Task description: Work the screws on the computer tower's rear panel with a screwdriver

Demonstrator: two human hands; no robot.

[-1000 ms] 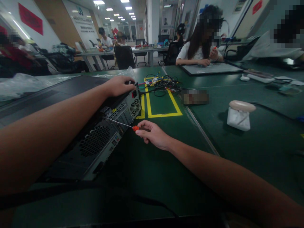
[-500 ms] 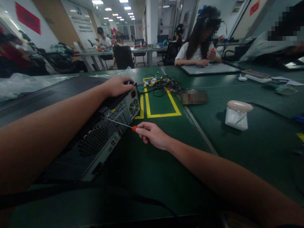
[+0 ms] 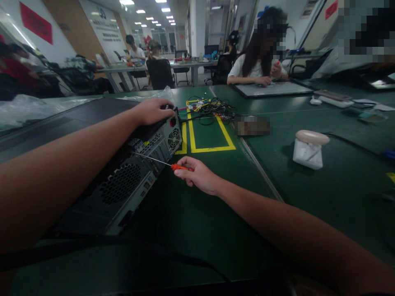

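The computer case (image 3: pixel 140 181) at nine o'clock looks matt metal, the screwdriver (image 3: pixel 173 166) smooth metal and plastic. Crinkled film (image 3: pixel 27 107) gleams at ten

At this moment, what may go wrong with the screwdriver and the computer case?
1. The right hand holds the screwdriver with its long, thin shaft against the back of the computer case; the tip might slip and scratch it.
2. The left forearm crosses close to the tip, so a slip could perhaps scrape it.
3. Loose cables lie beyond the case and could tangle if it shifts.
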